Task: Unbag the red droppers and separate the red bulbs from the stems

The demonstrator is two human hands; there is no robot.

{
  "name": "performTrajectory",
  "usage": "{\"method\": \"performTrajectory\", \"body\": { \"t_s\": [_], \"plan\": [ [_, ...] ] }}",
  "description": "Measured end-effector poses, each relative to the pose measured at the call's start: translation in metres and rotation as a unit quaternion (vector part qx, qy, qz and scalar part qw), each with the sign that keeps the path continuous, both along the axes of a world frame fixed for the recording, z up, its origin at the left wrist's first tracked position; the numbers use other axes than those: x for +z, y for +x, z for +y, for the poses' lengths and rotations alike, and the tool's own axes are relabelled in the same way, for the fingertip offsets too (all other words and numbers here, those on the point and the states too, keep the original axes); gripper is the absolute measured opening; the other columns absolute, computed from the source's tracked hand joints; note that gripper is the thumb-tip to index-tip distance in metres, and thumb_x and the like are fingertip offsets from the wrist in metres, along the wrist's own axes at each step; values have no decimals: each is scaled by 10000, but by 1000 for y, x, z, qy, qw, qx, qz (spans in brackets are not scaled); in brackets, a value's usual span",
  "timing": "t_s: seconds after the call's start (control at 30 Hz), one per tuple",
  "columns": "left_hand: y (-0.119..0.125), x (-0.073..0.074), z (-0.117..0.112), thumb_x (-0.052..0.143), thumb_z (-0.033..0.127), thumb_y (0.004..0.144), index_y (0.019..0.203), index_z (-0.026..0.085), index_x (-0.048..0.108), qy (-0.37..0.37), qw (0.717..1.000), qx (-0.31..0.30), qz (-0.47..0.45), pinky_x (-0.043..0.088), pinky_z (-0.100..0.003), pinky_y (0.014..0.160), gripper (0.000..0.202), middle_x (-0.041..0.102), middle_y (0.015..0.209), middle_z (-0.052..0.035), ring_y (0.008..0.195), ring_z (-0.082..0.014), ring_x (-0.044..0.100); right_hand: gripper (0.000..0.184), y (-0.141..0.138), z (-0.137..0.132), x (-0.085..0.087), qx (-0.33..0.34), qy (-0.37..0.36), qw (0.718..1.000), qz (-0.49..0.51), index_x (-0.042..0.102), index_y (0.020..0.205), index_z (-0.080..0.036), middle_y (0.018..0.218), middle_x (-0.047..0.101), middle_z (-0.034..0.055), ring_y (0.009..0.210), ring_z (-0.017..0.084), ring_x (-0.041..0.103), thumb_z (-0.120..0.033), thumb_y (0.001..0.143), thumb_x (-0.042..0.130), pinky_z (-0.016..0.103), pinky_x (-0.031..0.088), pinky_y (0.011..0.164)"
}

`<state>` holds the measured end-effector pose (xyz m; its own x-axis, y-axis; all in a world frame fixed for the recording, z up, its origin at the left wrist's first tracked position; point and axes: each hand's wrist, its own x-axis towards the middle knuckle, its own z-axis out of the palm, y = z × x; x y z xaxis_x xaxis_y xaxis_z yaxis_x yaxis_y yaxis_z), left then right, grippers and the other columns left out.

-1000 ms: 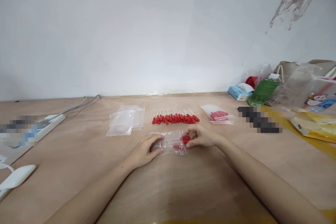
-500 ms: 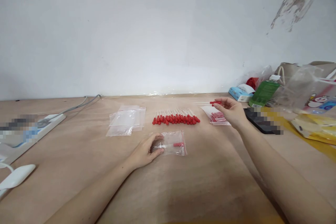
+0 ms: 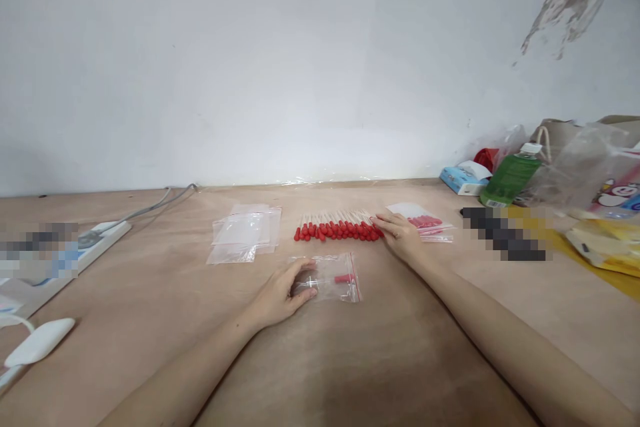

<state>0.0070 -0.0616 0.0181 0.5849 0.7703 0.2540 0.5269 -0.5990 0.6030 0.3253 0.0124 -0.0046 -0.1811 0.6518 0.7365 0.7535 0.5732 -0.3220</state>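
My left hand (image 3: 285, 292) curls around the left end of a clear zip bag (image 3: 327, 290), thumb at the lower edge and fingers at the upper edge. A slim piece with a red end (image 3: 344, 278) shows inside the bag. My right hand (image 3: 400, 230) is closed at the right end of a row of red-tipped sticks (image 3: 337, 229), its fingertips at a red-tipped stick, partly hidden. Behind that hand lie several filled zip bags (image 3: 425, 221) with red contents. Flat, unfilled zip bags (image 3: 243, 235) are stacked left of the row.
A white power strip (image 3: 95, 247) with cables lies at the left, near a white plug-like piece (image 3: 43, 341). At the right are a dark pixelated object (image 3: 503, 237), a blue tissue pack (image 3: 463, 180), a green bottle (image 3: 513, 177) and plastic bags (image 3: 607, 180).
My right hand has moved left and down from above the filled bags, where it held a red-ended stick, to the row's right end. My left hand stays on the zip bag.
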Motion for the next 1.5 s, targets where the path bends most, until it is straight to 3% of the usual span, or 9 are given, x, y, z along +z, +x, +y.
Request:
{"method": "performTrajectory", "body": {
  "t_s": [0.23, 0.4, 0.5, 0.63, 0.87, 1.03, 1.17, 1.3, 1.5],
  "plan": [
    [0, 0, 1, 523, 294, 816, 1186, 216, 436, 18, 1000, 2, 2, 447, -369, 903, 389, 559, 1173, -77, 1074, -210, 529, 358, -6, -13, 0, 8, -59, 998, 18, 524, 1188, -215, 1075, 617, 80, 1013, 208, 553, -272, 868, 375, 393, 448, 876],
    [1, 4, -1, 518, 309, 818, 1182, 217, 433, 30, 999, 13, 12, 466, -350, 870, 385, 563, 1161, -72, 1034, -205, 548, 257, -15, -31, 8, -66, 12, 993, 100, 600, 991, -189, 854, 615, 84, 822, 204, 555, -330, 839, 448, 362, 446, 763],
    [1, 4, -2, 515, 318, 821, 1176, 225, 448, 28, 999, 20, 12, 482, -338, 837, 374, 571, 1150, -65, 989, -200, 567, 174, -31, -48, 16, 15, -48, 996, 76, 631, 814, -196, 689, 587, 38, 681, 165, 527, -334, 798, 527, 321, 427, 689],
    [2, 3, -2, 509, 329, 827, 1170, 223, 484, 23, 1000, 12, 14, 485, -334, 829, 360, 577, 1154, -69, 976, -202, 573, 163, -53, -63, 19, 132, -169, 977, -13, 677, 723, -226, 637, 565, 14, 683, 150, 503, -374, 744, 611, 301, 397, 693],
    [-1, 4, 2, 484, 356, 848, 1258, 242, 438, 35, 997, -16, 61, 396, -396, 964, 427, 506, 1267, -69, 1148, -221, 473, 210, -57, -61, 13, 180, -255, 950, -19, 680, 927, -230, 750, 595, 19, 785, 163, 505, -336, 777, 577, 301, 388, 736],
    [-3, 3, 4, 456, 384, 862, 1309, 257, 378, 36, 994, -31, 98, 323, -421, 1026, 471, 452, 1326, -54, 1229, -219, 396, 209, -62, -67, 18, 175, -278, 943, -50, 694, 834, -224, 728, 559, 9, 761, 151, 495, -392, 727, 629, 283, 385, 717],
    [-3, 2, 3, 452, 388, 864, 1308, 254, 377, 46, 994, -29, 98, 323, -417, 1028, 470, 453, 1327, -53, 1220, -211, 410, 155, -59, -63, 19, 189, -277, 942, 1, 666, 771, -187, 728, 598, 15, 729, 143, 519, -329, 727, 620, 269, 404, 671],
    [-2, 3, 1, 470, 360, 859, 1281, 237, 411, 61, 995, -27, 80, 370, -390, 994, 443, 486, 1289, -68, 1176, -202, 450, 215, -31, -51, 35, 220, -361, 898, 122, 643, 769, -160, 743, 650, 31, 681, 136, 568, -365, 709, 622, 256, 434, 621],
    [-1, 6, 1, 487, 276, 851, 1144, 224, 550, 126, 990, -51, 30, 396, -384, 960, 304, 571, 1152, -73, 1107, -203, 492, 295, 10, -34, 54, 89, -281, 885, 361, 594, 740, -176, 730, 658, 24, 608, 126, 574, -429, 615, 681, 252, 444, 572]
  ]
}}
